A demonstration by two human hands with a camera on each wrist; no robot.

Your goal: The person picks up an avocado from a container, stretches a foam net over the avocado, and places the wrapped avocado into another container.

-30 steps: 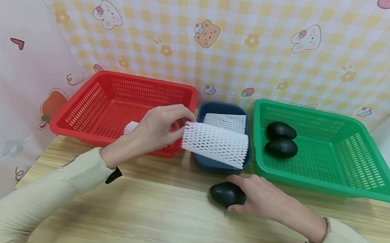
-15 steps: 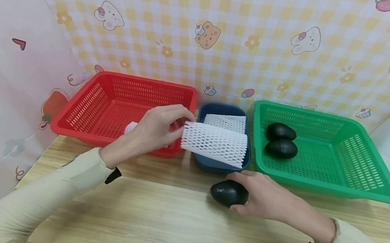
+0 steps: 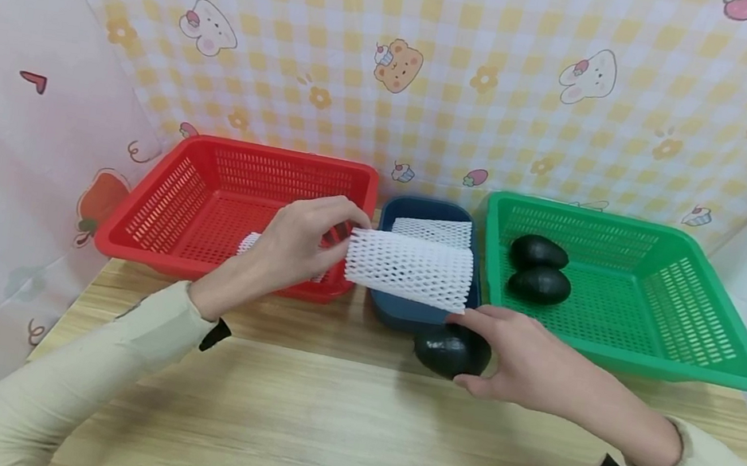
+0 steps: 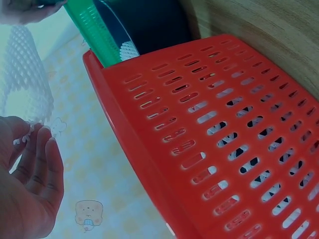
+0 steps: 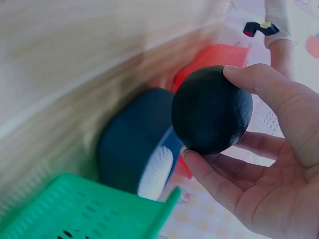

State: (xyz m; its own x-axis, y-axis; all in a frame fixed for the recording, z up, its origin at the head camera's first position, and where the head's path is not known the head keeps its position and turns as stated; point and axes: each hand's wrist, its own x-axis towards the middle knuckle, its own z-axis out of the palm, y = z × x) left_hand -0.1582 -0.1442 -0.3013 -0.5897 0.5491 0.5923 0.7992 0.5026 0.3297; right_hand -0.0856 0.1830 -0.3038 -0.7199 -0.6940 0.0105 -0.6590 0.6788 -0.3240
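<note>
Above the blue bin (image 3: 397, 319), a white foam net sleeve (image 3: 409, 270) extends sideways, its left end pinched between the thumb and fingers of my left hand (image 3: 303, 237). My right hand (image 3: 521, 360) grips a dark oval fruit (image 3: 446, 351) at its near-right end, thumb on one side and fingers on the other; the right wrist view confirms the hold. The fruit is off the wooden tabletop (image 3: 316, 426), just in front of the bin and below the right end of the sleeve. Sleeve and right fingertips appear very close — contact cannot be determined.

Inside the bin I note a second net sleeve (image 3: 435, 229), partly covered by the held one. To the left stands a red basket (image 3: 232, 212) containing white netting (image 3: 249, 241), mostly hidden behind my left arm. To the right, a green basket (image 3: 610, 300) contains two similar fruits — an upper one (image 3: 540, 251) and a lower one (image 3: 540, 284), touching, near its left wall.
</note>
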